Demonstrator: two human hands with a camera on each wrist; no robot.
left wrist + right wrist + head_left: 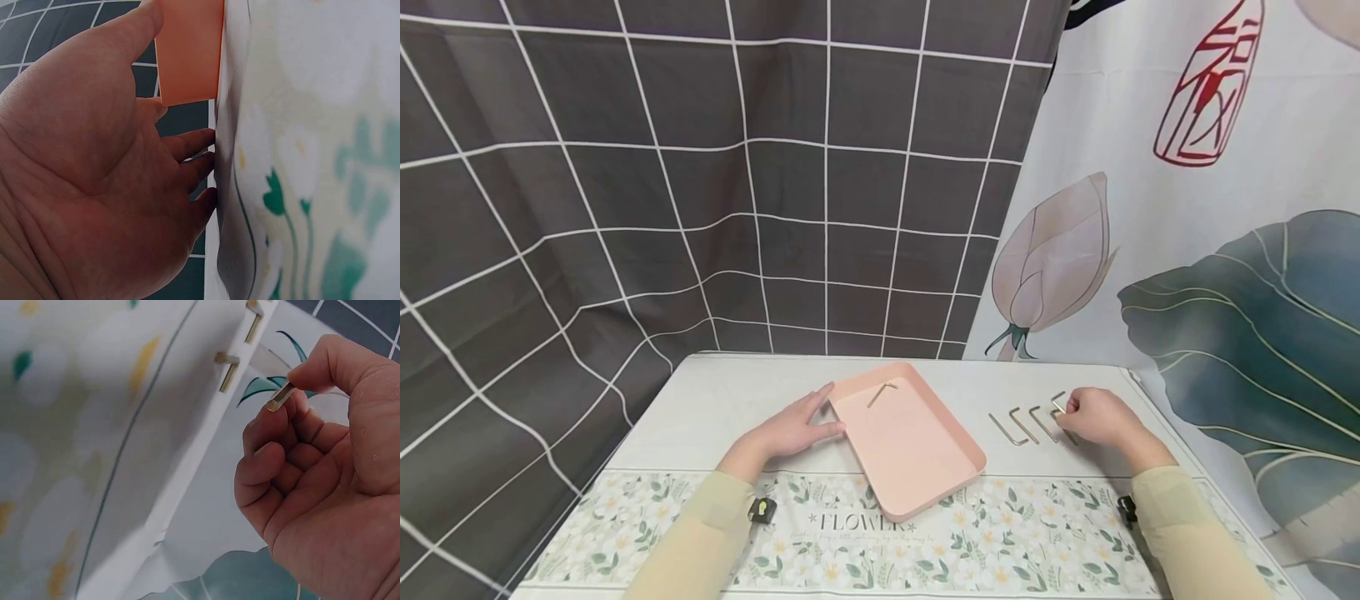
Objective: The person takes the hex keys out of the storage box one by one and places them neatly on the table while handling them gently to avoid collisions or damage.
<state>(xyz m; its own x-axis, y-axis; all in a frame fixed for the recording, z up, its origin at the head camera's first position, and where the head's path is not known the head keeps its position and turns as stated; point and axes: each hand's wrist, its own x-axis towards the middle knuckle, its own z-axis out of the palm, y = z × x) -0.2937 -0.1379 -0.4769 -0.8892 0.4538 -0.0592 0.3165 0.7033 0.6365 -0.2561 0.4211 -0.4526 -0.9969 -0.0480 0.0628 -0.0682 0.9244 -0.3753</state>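
A shallow pink tray (pixel 917 454) lies at an angle on the table, and one L-shaped hex key (pixel 877 396) rests near its far end. My left hand (pixel 786 429) is at the tray's left edge with fingers spread; the thumb and index fingertips touch its wall (pixel 189 56). To the right of the tray, my right hand (pixel 1099 415) pinches a brass-coloured hex key (pixel 281 398) between thumb and index finger. Its other fingers are curled towards the palm. Beside that hand, several more hex keys (pixel 1024 426) lie in a row, the rightmost partly hidden by it.
The white table (pixel 737 383) carries a floral printed strip (pixel 1045 533) along its near side. Behind it hangs a dark grid-patterned curtain (pixel 782 192), and a white curtain with painted plants (pixel 1075 108) hangs at the right.
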